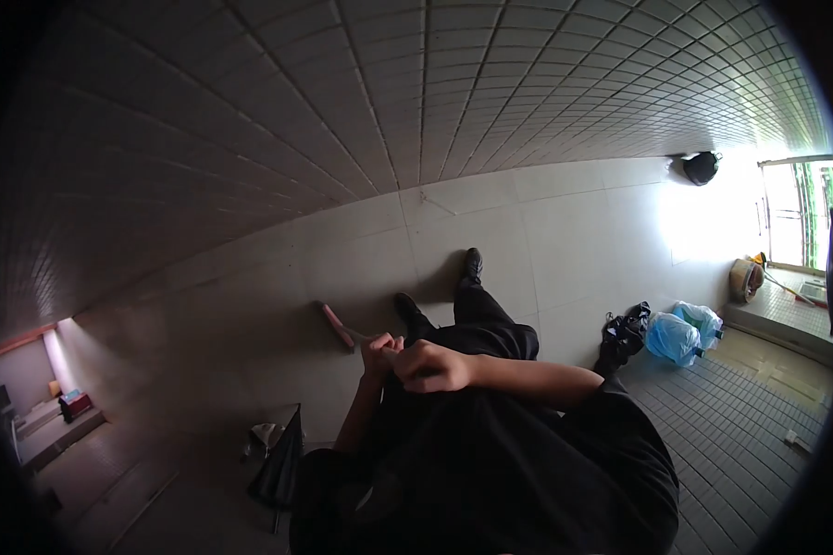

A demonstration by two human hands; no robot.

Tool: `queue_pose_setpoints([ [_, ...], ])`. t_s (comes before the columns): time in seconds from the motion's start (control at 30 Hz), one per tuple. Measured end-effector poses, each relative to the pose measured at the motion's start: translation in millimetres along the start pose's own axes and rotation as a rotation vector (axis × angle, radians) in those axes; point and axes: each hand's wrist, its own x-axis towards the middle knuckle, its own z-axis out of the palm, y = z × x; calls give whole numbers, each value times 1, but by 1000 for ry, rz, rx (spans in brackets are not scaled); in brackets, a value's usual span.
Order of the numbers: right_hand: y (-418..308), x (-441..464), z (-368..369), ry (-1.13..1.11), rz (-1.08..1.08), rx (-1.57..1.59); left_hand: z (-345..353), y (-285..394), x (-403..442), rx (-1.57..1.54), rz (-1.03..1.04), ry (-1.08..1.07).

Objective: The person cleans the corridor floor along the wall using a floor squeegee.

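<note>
Grey tiled wall (491,102) curves across top of view, dim at L, brighter toward R. Below it, pale grey slab floor (583,240), w/ strong glare near the bright window (796,217) at far R, green showing thru it. Person's in black clothes (500,462), standing on the floor in dark shoes (473,264).

R side, on floor: two pale-blue plastic bags (674,338) side by side, shiny black plastic bag (626,333) just beside them, tan round basket (743,280) nearer the window. Dark rounded bundle (701,168) sits by the wall. L of the person: black folded umbrella-like cone (282,462); small red box (76,404) well off in the far-L opening.

Pink-headed broom (338,326) w/ thin pale handle is in front of the person, head over floor just L of the L shoe; can't tell if it's touching. L hand (379,350) is closed on the handle, nearer the head; R hand (430,367) is fisted round it right next to L, fingers curled, no visible gap.
</note>
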Motion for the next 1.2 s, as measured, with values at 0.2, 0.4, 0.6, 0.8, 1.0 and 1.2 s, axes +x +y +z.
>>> queue_pose_setpoints([
  [0.2, -48, -14, -43, 156, -89, -20, 37, 62, 66, -6, 95, -95],
  [0.4, -102, -11, -61, 130, -66, -200, 66, 106, 115, -91, 356, 111],
  [0.6, -126, -10, -56, 143, -4, -342, 67, 116, 138, -146, 343, -115],
  [0.8, -135, 4, -41, 156, 72, -457, 71, 117, 152, -226, 445, -71],
  [1.0, -125, 16, -14, 144, 23, -519, 63, 112, 148, -280, 476, -57],
  [1.2, -137, 7, 12, 65, -271, -404, 25, 151, 119, -234, 547, -69],
])
